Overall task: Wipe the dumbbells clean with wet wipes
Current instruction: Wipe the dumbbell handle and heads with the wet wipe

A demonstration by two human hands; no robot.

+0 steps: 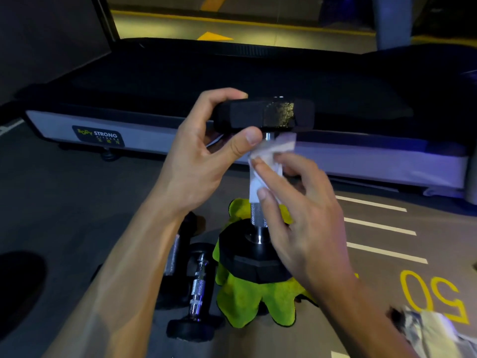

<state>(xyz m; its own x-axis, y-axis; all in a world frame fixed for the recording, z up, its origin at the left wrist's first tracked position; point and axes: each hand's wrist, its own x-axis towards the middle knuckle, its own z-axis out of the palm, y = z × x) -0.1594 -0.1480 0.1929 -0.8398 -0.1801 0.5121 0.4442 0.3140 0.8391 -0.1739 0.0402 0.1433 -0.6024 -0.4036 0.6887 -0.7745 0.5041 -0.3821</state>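
Three dumbbells are showing: one standing upright [258, 228], two lying on the floor [197, 293] [175, 254]; one white wet wipe [268, 164]; one green cloth [247, 301]; two hands [201, 156] [302, 215] are working; one treadmill [206, 140] is standing behind.

Black dumbbell [260, 177] upright on end, white wet wipe [268, 156] wrapped round handle.

A grey floor [77, 202] carries white stripes [382, 226] at three o'clock; a treadmill [154, 130] spans twelve, under dim bluish light.
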